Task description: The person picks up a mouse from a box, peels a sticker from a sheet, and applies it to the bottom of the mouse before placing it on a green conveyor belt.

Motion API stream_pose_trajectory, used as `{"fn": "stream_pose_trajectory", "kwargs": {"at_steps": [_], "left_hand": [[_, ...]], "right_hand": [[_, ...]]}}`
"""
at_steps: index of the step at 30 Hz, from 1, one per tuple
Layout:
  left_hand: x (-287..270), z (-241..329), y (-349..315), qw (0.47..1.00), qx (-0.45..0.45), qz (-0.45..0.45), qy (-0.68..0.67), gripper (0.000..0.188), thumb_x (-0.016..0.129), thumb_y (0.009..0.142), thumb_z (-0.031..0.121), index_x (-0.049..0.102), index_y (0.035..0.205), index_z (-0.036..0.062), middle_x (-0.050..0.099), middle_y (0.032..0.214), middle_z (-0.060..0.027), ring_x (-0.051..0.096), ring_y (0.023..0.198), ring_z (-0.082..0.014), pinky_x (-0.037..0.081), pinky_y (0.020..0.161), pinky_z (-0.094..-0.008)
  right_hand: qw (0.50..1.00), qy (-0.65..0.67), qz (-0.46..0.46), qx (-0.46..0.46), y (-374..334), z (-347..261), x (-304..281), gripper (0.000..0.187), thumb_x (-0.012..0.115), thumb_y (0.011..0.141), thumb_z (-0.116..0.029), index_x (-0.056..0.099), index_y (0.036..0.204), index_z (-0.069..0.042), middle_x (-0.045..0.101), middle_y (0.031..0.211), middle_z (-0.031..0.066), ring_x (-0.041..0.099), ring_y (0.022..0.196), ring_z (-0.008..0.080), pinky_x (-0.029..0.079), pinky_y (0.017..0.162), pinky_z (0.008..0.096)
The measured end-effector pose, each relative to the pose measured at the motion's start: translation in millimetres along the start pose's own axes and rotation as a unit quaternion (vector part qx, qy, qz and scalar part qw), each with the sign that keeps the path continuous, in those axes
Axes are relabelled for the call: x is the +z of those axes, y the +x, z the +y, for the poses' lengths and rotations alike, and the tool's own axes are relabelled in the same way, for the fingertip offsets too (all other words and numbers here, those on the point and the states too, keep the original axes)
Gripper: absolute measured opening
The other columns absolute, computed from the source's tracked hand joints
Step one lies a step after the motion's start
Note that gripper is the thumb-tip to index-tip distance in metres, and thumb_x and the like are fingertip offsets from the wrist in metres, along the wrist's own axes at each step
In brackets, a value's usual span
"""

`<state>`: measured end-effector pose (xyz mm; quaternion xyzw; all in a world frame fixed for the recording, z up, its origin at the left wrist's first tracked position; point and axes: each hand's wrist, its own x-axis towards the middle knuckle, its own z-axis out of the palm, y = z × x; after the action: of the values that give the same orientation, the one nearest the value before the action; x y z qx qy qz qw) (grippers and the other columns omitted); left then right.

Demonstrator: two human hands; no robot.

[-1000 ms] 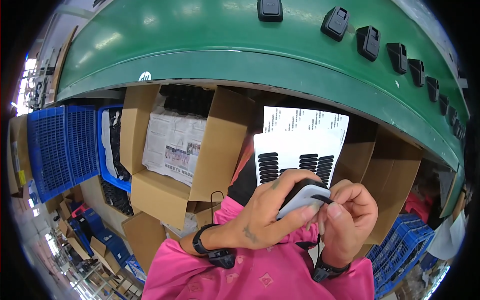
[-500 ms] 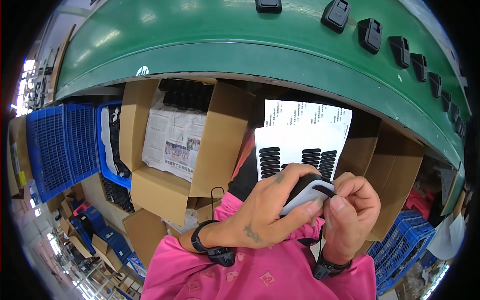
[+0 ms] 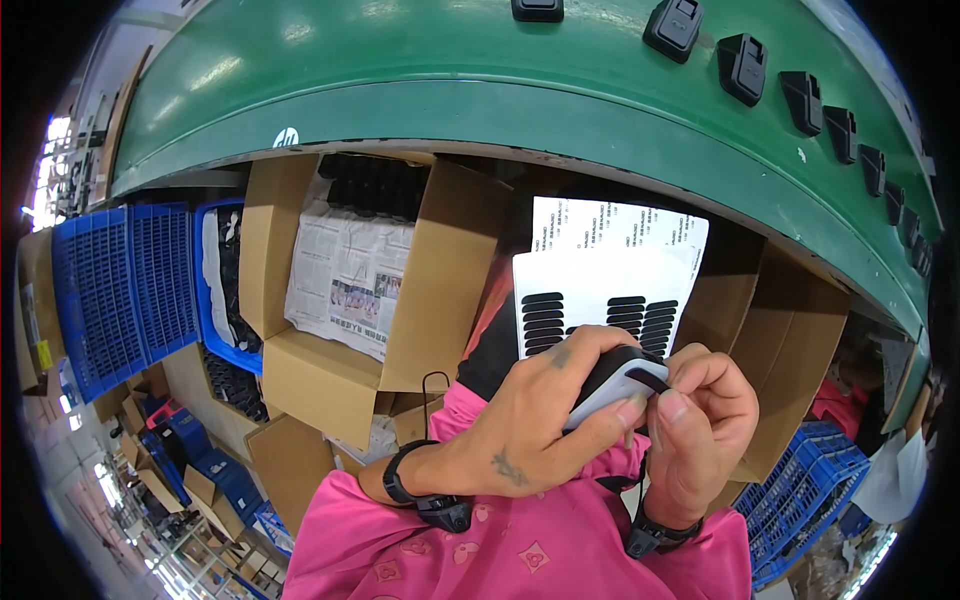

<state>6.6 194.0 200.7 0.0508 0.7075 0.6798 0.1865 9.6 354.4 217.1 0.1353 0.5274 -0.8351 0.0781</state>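
The left hand (image 3: 545, 425) is wrapped around a grey-faced black shell (image 3: 605, 396), holding it tilted, at about 4 o'clock from the middle of the view. At the shell's 4 o'clock, the right hand (image 3: 706, 428) pinches one end of a black strip (image 3: 646, 378) that reaches over the grey face. A white sheet (image 3: 590, 275) with columns of black strips lies at the shell's 12 o'clock. Beyond is the green table (image 3: 400, 55), bearing a curved row of black holders (image 3: 742, 68). Toward 10 o'clock is a carton (image 3: 440, 280) with newspaper (image 3: 345, 270) inside.
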Motion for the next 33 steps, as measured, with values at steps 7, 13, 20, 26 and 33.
{"fn": "stream_pose_trajectory", "kwargs": {"at_steps": [7,13,20,26,33], "left_hand": [[-1,3,0,1.0,-0.001,0.007,0.02,0.042,0.06,0.089,0.022,0.046,0.118,-0.0042,0.06,0.092,-0.0226,0.063,0.079,-0.0351,0.05,0.07,-0.0377],[0,3,1,0.999,0.004,0.013,0.034,0.041,0.061,0.088,0.02,0.046,0.118,-0.0037,0.06,0.091,-0.0228,0.063,0.079,-0.0359,0.05,0.07,-0.0378],[1,3,0,0.999,0.006,0.018,0.035,0.04,0.061,0.088,0.018,0.046,0.118,-0.0039,0.06,0.092,-0.0227,0.063,0.079,-0.0357,0.05,0.069,-0.0375],[0,3,1,0.999,0.006,0.012,0.038,0.04,0.061,0.088,0.018,0.046,0.118,-0.0045,0.06,0.092,-0.0227,0.063,0.08,-0.0354,0.049,0.071,-0.0374],[-2,-1,-1,1.0,-0.011,0.0,0.024,0.043,0.059,0.089,0.022,0.044,0.119,-0.0047,0.06,0.092,-0.0228,0.062,0.081,-0.036,0.048,0.072,-0.0379]], "right_hand": [[1.0,0.0,-0.001,0.002,0,3,0,0.008,0.059,0.081,0.007,0.054,0.087,0.006,0.056,0.083,0.0086,0.052,0.065,0.0063,0.044,0.058,0.0192],[1.0,-0.004,0.007,0.004,1,4,-2,0.009,0.06,0.081,0.008,0.054,0.087,0.005,0.057,0.084,0.0086,0.053,0.066,0.0063,0.044,0.058,0.0193],[1.0,-0.006,0.007,0.002,1,7,-2,0.008,0.06,0.082,0.008,0.055,0.088,0.006,0.057,0.084,0.0082,0.054,0.067,0.0065,0.045,0.059,0.019],[1.0,-0.017,0.006,-0.008,3,10,-3,0.009,0.06,0.082,0.008,0.054,0.087,0.004,0.057,0.083,0.0076,0.053,0.065,0.0054,0.045,0.058,0.0183],[1.0,-0.028,0.01,-0.01,3,11,-2,0.013,0.061,0.081,0.01,0.051,0.083,0.001,0.056,0.08,0.008,0.051,0.059,0.0039,0.042,0.053,0.0163]]}}
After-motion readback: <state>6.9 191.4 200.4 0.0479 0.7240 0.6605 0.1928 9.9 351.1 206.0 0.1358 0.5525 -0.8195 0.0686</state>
